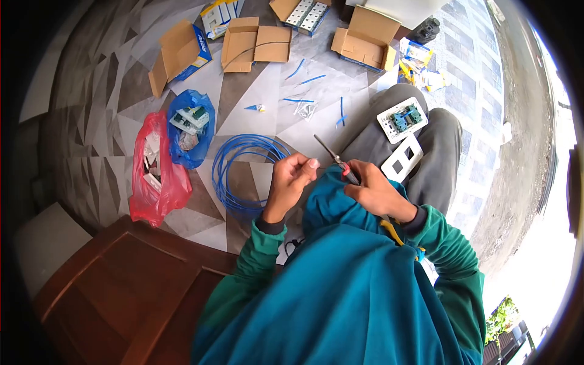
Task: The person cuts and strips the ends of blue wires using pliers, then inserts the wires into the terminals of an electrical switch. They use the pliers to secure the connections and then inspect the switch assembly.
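My left hand (291, 179) is curled shut, pinching something small between thumb and fingers; what it is cannot be made out. My right hand (374, 188) grips a screwdriver (331, 155) by its red handle, the metal shaft pointing up and left. Both hands sit close together above my lap. A coil of blue cable (240, 167) lies on the floor just left of my left hand. On my right knee rest a white socket module with a blue-green insert (403, 118) and a white faceplate (403, 158).
Red plastic bag (155, 176) and blue plastic bag (190, 128) with parts lie at left. Open cardboard boxes (252, 42) and short blue wire offcuts (307, 79) are scattered on the patterned floor ahead. A wooden door (128, 286) stands at lower left.
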A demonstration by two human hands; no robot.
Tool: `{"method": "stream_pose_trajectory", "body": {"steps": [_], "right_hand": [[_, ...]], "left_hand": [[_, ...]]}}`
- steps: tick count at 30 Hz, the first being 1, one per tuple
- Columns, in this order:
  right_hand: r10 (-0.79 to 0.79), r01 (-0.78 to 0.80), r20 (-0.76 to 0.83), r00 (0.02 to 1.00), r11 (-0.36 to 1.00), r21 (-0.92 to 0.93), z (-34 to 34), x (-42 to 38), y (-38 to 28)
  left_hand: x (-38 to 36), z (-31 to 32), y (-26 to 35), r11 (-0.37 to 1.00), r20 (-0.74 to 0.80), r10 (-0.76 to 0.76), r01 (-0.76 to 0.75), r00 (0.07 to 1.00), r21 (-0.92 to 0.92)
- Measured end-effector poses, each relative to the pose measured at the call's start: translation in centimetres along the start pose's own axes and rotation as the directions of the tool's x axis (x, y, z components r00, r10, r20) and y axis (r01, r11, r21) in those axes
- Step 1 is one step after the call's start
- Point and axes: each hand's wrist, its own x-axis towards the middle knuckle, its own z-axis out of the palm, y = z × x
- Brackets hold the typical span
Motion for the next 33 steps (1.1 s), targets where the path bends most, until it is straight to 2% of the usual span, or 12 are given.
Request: {"method": "stream_pose_trajectory", "body": {"steps": [4, 6, 8, 9, 11, 13, 16, 21, 28, 30, 31, 33], "right_hand": [[-0.199, 0.197, 0.02, 0.98, 0.977, 0.077, -2.2, -3.9, 1.1], [-0.124, 0.12, 0.053, 0.991, 0.991, 0.067, -3.8, -6.3, 1.0], [-0.205, 0.215, -0.154, 0.967, 0.975, 0.053, -4.6, -8.6, 1.9], [-0.206, 0.217, -0.165, 0.965, 0.975, 0.054, -5.3, -9.7, 1.9], [-0.038, 0.108, -0.308, 0.951, 0.971, 0.213, -6.3, -11.7, 1.8], [-0.003, 0.124, -0.419, 0.908, 0.957, 0.261, -5.9, -13.1, 1.9], [-0.028, 0.165, -0.527, 0.85, 0.962, 0.215, -6.5, -13.8, 3.8], [-0.066, 0.199, -0.686, 0.725, 0.973, 0.117, -5.3, -15.2, 5.3], [-0.041, 0.249, -0.726, 0.686, 0.951, 0.183, -4.6, -14.4, 5.6], [0.074, 0.141, -0.723, 0.687, 0.962, 0.233, -5.1, -14.0, 4.4], [0.002, 0.179, -0.764, 0.645, 0.972, 0.154, -5.1, -13.3, 4.7], [-0.025, 0.203, -0.756, 0.654, 0.969, 0.143, -5.9, -11.9, 4.0]], "left_hand": [[-0.5, -1.9, 0.2, 1.0, 0.146, 0.022, -0.025, 0.989, 0.015], [0.1, -2.5, 2.4, 0.999, 0.137, 0.044, -0.048, 0.99, 0.023], [2.1, -2.9, 4.4, 0.924, -0.227, 0.119, -0.192, 0.967, -0.33], [3.7, -3.3, 4.3, 0.925, -0.217, 0.123, -0.191, 0.968, -0.328], [8.3, -3.9, 4.1, 0.888, -0.136, 0.332, -0.261, 0.933, 0.378], [13.3, -1.2, 3.1, 0.611, 0.005, 0.484, -0.343, 0.875, 0.713], [17.2, 1.8, 1.2, 0.396, -0.027, 0.24, -0.072, 0.97, 0.915], [22.5, 5.8, -2.1, 0.178, -0.057, 0.157, 0.028, 0.986, 0.984], [22.9, 4.7, -3.1, 0.288, 0.094, 0.356, -0.205, 0.93, 0.935], [21.8, 4.0, -2.4, 0.568, 0.069, 0.443, -0.339, 0.894, 0.75], [20.3, 4.2, -1.2, 0.559, 0.071, 0.445, -0.339, 0.893, 0.756], [15.8, 6.0, 2.3, 0.932, 0.172, 0.259, -0.293, 0.95, 0.215]]}}
